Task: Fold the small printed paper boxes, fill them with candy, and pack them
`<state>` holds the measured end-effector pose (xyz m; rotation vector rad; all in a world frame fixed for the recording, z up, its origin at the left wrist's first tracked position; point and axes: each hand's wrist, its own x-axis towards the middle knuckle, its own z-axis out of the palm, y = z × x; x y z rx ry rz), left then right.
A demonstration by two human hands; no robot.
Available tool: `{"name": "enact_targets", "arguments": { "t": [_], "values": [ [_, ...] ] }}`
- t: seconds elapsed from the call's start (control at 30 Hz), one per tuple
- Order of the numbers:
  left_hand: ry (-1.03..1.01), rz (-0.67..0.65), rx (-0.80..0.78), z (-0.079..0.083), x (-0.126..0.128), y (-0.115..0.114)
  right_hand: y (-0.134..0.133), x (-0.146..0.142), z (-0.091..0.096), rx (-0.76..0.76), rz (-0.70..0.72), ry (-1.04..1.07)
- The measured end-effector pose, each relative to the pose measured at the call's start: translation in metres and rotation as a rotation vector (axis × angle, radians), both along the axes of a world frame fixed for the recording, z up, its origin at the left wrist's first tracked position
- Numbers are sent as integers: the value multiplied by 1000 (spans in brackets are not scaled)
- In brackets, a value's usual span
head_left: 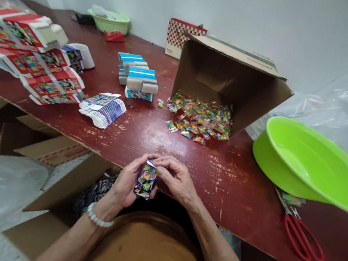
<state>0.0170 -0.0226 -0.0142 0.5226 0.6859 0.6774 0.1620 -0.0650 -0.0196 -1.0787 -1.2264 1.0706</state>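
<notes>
Between my two hands, just off the table's front edge, is a small dark purple printed box (146,182). My left hand (126,183) wraps round its left side, with a beaded bracelet at the wrist. At the top flap of the box are the fingers of my right hand (177,180), thumb and fingertips closed on it. Beyond my hands, a heap of small candy packets (202,119) spills from a cardboard carton (228,76) lying on its side. A fanned stack of flat purple-white boxes (103,109) lies to the left.
Bundles of red boxes (49,79) and blue boxes (142,80) stand on the red table (148,144). A bright green basin (306,163) and red-handled scissors (302,237) are at right. Below left is an open carton (60,189) with dark boxes inside. A tape dispenser (114,37) stands behind.
</notes>
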Motion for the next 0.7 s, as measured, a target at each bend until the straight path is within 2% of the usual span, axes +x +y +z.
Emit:
{"name": "enact_targets", "arguments": {
  "t": [0.07, 0.17, 0.23, 0.33, 0.43, 0.5, 0.57, 0.7],
  "values": [
    [40, -13, 30, 1, 1, -1, 3, -1, 3, -128, 20, 111],
    [166, 5, 171, 2, 2, -4, 8, -1, 9, -309, 47, 263],
    [205, 24, 235, 2, 1, -4, 12, 0, 12, -352, 43, 297],
    [157, -19, 216, 4, -1, -3, 17, 3, 13, -391, 31, 298],
    [160, -73, 187, 5, -3, -1, 17, 2, 14, -396, 31, 321],
    [193, -56, 187, 6, -5, 1, 14, -2, 13, -371, 44, 333],
    [185, -15, 166, 7, -6, 2, 10, -6, 10, -303, 62, 261],
    [92, 36, 5, 6, -6, 7, 3, -13, -2, -166, 86, 71]
  ]
}}
